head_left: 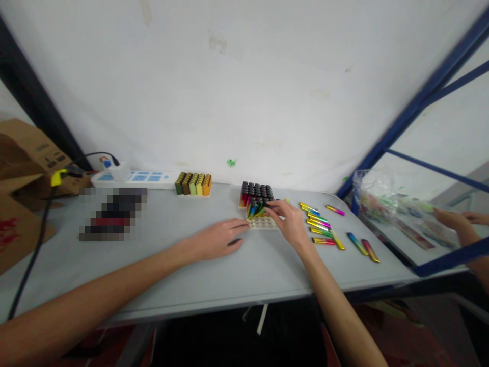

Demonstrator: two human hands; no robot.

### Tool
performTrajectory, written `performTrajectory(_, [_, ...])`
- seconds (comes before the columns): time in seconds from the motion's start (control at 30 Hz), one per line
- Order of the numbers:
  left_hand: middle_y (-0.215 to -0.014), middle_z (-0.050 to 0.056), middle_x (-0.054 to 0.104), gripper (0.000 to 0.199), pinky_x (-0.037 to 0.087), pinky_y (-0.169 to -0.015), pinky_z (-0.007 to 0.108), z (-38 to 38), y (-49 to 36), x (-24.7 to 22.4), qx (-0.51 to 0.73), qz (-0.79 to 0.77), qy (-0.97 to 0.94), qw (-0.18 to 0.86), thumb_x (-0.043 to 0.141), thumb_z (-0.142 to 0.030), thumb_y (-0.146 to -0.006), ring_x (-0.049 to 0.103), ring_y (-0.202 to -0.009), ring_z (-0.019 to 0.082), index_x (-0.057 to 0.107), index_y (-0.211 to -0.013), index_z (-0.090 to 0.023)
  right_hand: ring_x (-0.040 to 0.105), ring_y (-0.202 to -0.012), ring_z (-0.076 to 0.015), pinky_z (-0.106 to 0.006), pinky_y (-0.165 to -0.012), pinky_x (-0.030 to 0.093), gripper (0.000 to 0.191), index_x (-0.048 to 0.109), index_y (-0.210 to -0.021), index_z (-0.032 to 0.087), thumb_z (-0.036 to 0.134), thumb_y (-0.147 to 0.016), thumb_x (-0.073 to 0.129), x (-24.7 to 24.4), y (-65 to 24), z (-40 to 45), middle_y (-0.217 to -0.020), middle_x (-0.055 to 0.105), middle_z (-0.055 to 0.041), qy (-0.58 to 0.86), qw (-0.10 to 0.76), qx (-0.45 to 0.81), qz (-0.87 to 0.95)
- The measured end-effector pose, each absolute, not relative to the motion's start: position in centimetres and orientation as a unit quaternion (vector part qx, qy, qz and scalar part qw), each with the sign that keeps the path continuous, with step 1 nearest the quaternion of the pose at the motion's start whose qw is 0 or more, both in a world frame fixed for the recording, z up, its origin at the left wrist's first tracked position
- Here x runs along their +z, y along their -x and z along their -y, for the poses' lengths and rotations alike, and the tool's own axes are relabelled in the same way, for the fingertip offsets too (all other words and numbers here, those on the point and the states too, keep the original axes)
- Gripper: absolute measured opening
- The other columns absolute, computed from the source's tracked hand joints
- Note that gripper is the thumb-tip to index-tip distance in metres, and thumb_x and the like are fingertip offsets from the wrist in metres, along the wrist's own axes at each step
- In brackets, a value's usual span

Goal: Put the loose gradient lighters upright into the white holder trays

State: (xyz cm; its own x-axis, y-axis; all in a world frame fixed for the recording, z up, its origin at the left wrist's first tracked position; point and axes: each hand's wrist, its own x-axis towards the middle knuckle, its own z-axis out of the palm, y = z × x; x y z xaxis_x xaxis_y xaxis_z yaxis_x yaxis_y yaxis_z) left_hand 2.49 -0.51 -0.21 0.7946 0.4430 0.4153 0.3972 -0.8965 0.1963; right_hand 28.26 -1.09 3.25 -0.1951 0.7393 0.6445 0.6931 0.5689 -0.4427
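Note:
A white tray with round holes lies on the table, its back rows filled with upright black-topped sticks in shiny colours that look like lighters. My left hand rests flat at the tray's left front corner, fingers stretched and the fingertips touching its edge. Over the right side of the tray, my right hand pinches the black top of one lighter among the front ones; the fingers partly cover it. Several loose lighters in gold, pink, green and blue lie just right of this hand.
Further left stands a block of green, yellow and orange lighters. Behind a blurred dark object runs a power strip. A cardboard box is at far left. Past the blue metal frame, another person's hand shows near a plastic bag.

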Motion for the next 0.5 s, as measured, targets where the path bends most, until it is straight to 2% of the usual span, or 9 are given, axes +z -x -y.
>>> performTrajectory(0.17, [-0.137,0.015,0.061,0.038,0.048,-0.112,0.041,0.57,-2.49,-0.10,0.221,-0.227,-0.947,0.044,0.053,-0.023,-0.099,0.060,-0.124,0.026,0.059,-0.135,-0.014,0.070,-0.075,-0.0173,-0.030,-0.072,0.059,0.020,0.069,-0.103,0.019,0.035,-0.099,0.058,3.12,-28.35,0.98,-0.092,0.071,-0.0075,0.432,0.413,0.032,0.801])
performTrajectory(0.3, [-0.137,0.015,0.062,0.037,0.048,-0.112,0.040,0.50,-2.51,-0.19,0.223,-0.223,-0.948,0.039,0.052,-0.023,-0.098,0.061,-0.124,0.026,0.059,-0.134,-0.014,0.069,-0.085,-0.0192,-0.033,-0.080,0.058,0.019,0.071,-0.109,0.020,0.029,-0.100,0.056,3.25,-28.18,0.93,-0.096,0.070,-0.0081,0.418,0.389,0.019,0.821])
performTrajectory(0.4, [-0.136,0.015,0.062,0.037,0.048,-0.111,0.040,0.42,-2.53,-0.29,0.229,-0.220,-0.948,0.037,0.052,-0.023,-0.099,0.061,-0.124,0.026,0.059,-0.134,-0.014,0.066,-0.094,-0.0216,-0.038,-0.088,0.057,0.027,0.070,-0.122,0.022,0.026,-0.102,0.052,2.92,-27.86,0.80,-0.104,0.066,-0.0100,0.428,0.361,-0.020,0.828])
performTrajectory(0.5, [-0.136,0.014,0.062,0.037,0.048,-0.111,0.040,0.41,-2.54,-0.30,0.227,-0.219,-0.948,0.035,0.052,-0.024,-0.099,0.061,-0.124,0.025,0.059,-0.133,-0.015,0.064,-0.095,-0.0224,-0.040,-0.089,0.056,0.038,0.061,-0.138,0.023,0.027,-0.102,0.050,2.68,-27.60,0.99,-0.111,0.059,-0.0122,0.449,0.316,-0.048,0.834])
